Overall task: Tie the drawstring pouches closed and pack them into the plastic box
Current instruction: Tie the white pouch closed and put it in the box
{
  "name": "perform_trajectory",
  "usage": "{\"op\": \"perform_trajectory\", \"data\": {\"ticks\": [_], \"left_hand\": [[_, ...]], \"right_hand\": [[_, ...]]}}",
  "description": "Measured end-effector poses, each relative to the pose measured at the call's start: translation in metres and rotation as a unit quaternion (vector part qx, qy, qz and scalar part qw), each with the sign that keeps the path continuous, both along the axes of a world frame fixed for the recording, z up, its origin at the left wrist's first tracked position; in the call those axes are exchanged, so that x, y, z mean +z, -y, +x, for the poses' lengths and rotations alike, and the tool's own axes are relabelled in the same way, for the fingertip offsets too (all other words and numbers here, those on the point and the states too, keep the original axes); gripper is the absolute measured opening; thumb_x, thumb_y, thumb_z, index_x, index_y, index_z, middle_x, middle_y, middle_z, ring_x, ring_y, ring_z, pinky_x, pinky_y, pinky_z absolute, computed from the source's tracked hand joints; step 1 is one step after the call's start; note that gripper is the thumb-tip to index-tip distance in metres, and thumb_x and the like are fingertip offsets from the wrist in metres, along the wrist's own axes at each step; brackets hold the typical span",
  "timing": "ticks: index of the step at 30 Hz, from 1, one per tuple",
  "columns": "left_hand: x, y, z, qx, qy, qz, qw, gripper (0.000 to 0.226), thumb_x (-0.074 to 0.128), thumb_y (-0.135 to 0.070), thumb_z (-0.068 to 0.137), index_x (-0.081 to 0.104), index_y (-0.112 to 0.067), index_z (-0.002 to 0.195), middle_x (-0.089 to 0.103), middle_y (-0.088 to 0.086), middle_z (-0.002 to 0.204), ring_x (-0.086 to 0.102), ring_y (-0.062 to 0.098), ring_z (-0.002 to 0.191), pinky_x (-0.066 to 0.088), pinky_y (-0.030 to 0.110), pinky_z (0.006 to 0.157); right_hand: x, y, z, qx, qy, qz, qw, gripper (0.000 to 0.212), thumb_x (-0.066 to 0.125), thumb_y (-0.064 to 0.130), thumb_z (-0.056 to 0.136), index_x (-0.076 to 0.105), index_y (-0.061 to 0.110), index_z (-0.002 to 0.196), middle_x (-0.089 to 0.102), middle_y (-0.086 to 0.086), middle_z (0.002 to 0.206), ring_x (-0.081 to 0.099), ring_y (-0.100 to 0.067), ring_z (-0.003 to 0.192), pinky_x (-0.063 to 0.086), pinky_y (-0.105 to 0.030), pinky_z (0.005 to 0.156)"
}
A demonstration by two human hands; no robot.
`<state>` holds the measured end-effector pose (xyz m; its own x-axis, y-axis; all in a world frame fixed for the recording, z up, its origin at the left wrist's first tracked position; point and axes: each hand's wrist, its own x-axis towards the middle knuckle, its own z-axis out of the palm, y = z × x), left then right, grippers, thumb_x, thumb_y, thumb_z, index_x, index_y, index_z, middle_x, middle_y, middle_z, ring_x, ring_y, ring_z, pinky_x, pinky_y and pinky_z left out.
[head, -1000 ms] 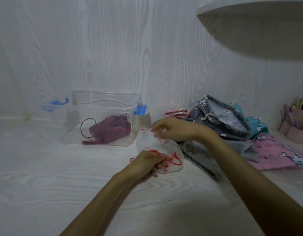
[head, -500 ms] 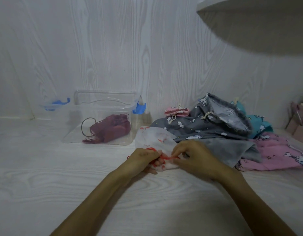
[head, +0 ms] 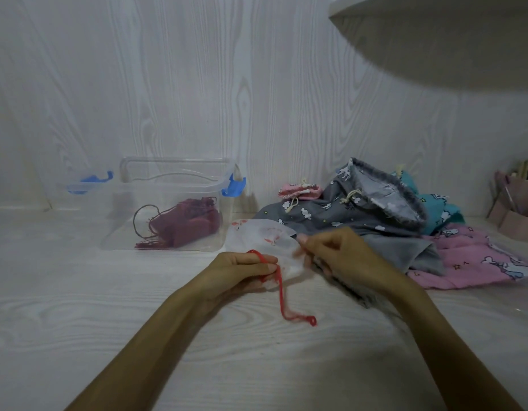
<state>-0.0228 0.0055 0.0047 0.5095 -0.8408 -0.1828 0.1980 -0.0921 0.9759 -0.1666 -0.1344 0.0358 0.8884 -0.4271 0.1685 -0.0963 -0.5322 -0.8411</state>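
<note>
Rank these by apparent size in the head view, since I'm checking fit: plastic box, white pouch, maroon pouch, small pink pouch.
1. plastic box
2. maroon pouch and white pouch: alike, white one nearer and partly hidden
3. small pink pouch

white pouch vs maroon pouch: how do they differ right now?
The white pouch is out on the table, held by both hands; the maroon pouch lies inside the plastic box, untouched. The white one has a red cord, the maroon one a dark cord. Both are small drawstring pouches.

I saw a pale wood-grain table (head: 79, 307). Clear plastic box (head: 167, 232) sat toward its back edge; white pouch (head: 265, 241) lay just right of it; fabric pouch pile (head: 375, 226) covered the back right.
</note>
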Motion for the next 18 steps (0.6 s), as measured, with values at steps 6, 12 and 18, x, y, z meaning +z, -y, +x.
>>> {"op": "perform_trajectory", "data": {"ticks": [6,12,18], "left_hand": [[0.0,-0.001,0.001,0.002,0.011,0.004,1.0,0.01,0.071,0.001,0.074,0.077,-0.007,0.077,0.073,0.009,0.076,0.065,0.009,0.058,0.053,0.012,0.054],[-0.001,0.002,-0.001,0.015,0.047,0.003,0.999,0.009,0.07,0.004,0.074,0.075,-0.002,0.079,0.073,0.008,0.072,0.064,0.006,0.056,0.05,0.011,0.053],[-0.003,0.0,-0.001,0.022,0.144,-0.04,0.989,0.016,0.068,0.012,0.073,0.075,-0.003,0.07,0.073,0.011,0.069,0.07,0.015,0.067,0.056,0.02,0.067]], "right_hand": [[-0.025,-0.004,0.017,0.022,-0.027,-0.174,0.984,0.02,0.066,0.025,0.084,0.071,0.033,0.102,0.061,0.018,0.089,0.056,-0.011,0.083,0.048,-0.028,0.076],[-0.031,-0.006,0.016,0.008,-0.033,-0.162,0.986,0.024,0.069,0.036,0.081,0.07,0.037,0.104,0.059,0.014,0.09,0.052,-0.007,0.079,0.045,-0.025,0.069],[-0.034,-0.008,0.017,0.031,-0.003,-0.081,0.996,0.014,0.067,0.026,0.085,0.074,0.032,0.094,0.06,0.008,0.087,0.047,-0.002,0.071,0.037,-0.012,0.063]]}}
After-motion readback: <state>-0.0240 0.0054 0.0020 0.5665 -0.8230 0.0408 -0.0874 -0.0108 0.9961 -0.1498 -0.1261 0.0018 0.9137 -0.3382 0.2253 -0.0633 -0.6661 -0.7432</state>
